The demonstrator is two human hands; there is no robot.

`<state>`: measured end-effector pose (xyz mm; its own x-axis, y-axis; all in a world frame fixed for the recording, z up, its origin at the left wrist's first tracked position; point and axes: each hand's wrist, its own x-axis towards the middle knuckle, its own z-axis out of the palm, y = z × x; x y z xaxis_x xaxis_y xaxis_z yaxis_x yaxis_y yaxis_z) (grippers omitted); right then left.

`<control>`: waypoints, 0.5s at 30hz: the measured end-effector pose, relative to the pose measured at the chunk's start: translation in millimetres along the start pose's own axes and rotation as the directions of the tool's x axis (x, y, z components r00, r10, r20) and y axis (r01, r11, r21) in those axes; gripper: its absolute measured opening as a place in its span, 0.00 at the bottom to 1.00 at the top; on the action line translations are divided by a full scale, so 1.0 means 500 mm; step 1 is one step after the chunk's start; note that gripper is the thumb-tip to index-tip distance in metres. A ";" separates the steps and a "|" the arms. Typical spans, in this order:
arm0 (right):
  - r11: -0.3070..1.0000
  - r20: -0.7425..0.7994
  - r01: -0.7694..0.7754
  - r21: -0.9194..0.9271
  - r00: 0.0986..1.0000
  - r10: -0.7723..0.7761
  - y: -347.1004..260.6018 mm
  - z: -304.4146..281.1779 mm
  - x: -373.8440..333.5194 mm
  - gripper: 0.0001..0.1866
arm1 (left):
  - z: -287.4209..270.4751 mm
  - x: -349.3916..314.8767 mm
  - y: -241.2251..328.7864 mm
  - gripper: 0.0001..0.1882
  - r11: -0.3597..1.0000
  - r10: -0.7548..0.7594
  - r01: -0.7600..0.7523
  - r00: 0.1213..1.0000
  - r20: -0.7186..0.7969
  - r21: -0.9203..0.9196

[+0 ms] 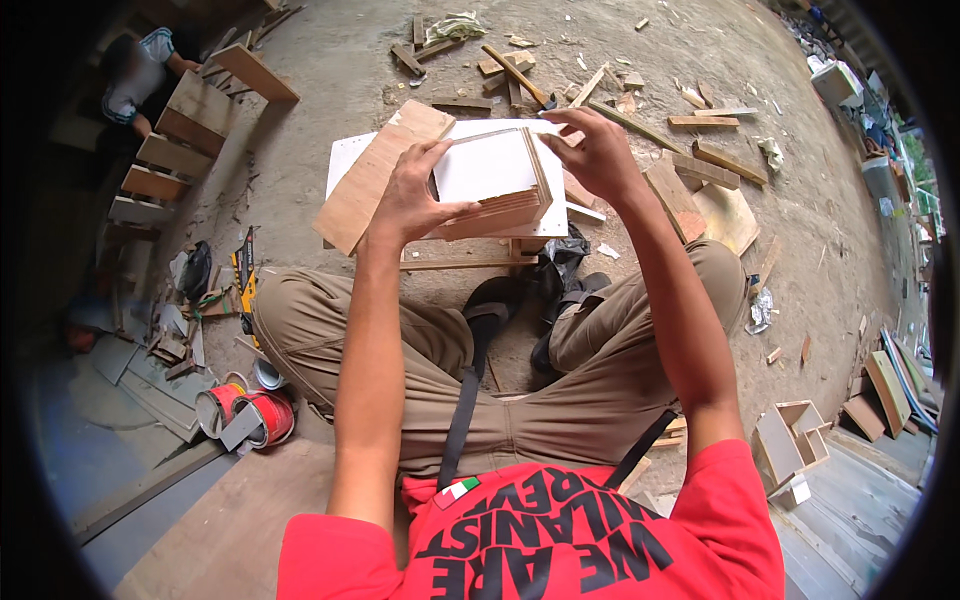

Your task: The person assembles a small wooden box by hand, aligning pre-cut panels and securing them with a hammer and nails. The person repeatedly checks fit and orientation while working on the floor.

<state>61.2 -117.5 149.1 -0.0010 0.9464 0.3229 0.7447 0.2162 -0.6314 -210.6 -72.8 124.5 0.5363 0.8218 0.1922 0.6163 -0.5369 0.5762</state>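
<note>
A small plywood box [500, 213] with a white panel [487, 165] on its upper face sits tilted over a low white-topped work surface [345, 160]. My left hand [408, 195] grips the box at its left side, with the thumb along the near edge and the fingers over the far left corner. At the far right corner my right hand [592, 150] is curled, thumb and fingertips drawn together close to the box edge. Anything pinched there is too small to make out. A flat plywood board [345, 215] lies under my left wrist, slanting across the work surface.
Beyond the work surface lie a hammer [520, 75] and scattered wood offcuts [705, 168]. Near my left knee are a yellow-and-black handsaw [245, 270] and red paint cans [268, 418]. Another person [145, 85] sits far left beside wooden pieces. A small wooden compartment box [790, 445] stands right.
</note>
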 end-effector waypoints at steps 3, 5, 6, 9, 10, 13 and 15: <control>0.993 0.200 0.111 0.050 0.973 -0.119 0.019 0.010 -0.007 0.28 | 0.000 0.004 0.006 0.50 1.000 0.011 -0.011 1.000 -0.008 -0.005; 0.982 0.281 0.130 0.135 0.946 -0.164 0.026 0.027 -0.015 0.31 | 0.000 0.004 0.003 0.50 1.000 0.020 -0.020 1.000 -0.015 0.010; 0.977 0.298 0.120 0.178 0.939 -0.170 0.027 0.032 -0.017 0.33 | 0.000 0.004 0.003 0.50 1.000 0.023 -0.022 1.000 -0.017 0.020; 0.977 0.302 0.126 0.174 0.937 -0.175 0.032 0.038 -0.021 0.30 | 0.001 0.002 -0.001 0.50 0.999 0.028 -0.027 0.999 -0.024 0.045; 0.976 0.304 0.133 0.173 0.935 -0.182 0.032 0.041 -0.021 0.29 | 0.001 0.001 -0.004 0.50 0.998 0.028 -0.026 0.999 -0.027 0.051; 0.973 0.313 0.135 0.187 0.931 -0.189 0.035 0.046 -0.021 0.28 | -0.002 -0.001 -0.008 0.51 0.999 0.020 -0.019 1.000 -0.021 0.050; 0.970 0.326 0.106 0.220 0.929 -0.176 0.038 0.047 -0.024 0.27 | -0.002 -0.003 -0.006 0.50 0.998 0.018 -0.016 1.000 -0.024 0.058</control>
<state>59.7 -119.0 116.9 -0.3494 0.9193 0.1809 0.5755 0.3629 -0.7329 -214.0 -72.4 123.2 0.5333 0.8165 0.2213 0.6397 -0.5604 0.5260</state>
